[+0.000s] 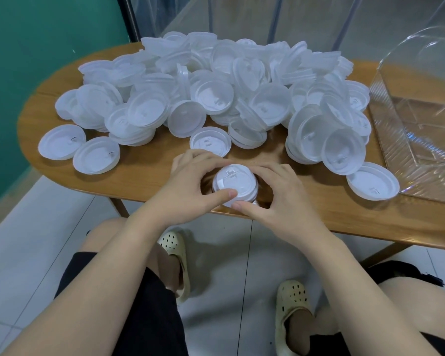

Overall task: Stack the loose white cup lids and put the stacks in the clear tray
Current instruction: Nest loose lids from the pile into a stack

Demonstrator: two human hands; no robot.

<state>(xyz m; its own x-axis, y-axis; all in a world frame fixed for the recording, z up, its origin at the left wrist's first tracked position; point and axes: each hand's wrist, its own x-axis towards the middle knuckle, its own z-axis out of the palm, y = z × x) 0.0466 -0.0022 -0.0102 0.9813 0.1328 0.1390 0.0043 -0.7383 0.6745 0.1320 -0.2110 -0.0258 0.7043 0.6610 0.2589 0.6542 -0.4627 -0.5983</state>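
A small stack of white cup lids (233, 182) stands near the front edge of the wooden table (149, 176). My left hand (190, 186) curls round its left side and my right hand (275, 194) round its right side, thumbs meeting at the front. A big heap of loose white lids (216, 93) covers the table behind. The clear tray (421, 140) sits at the right and holds no lids that I can see.
Single lids lie apart at the front left (97, 155), just beyond my hands (210, 142) and beside the tray (373, 185). A green wall (36, 73) stands at the left. My knees and feet are under the table edge.
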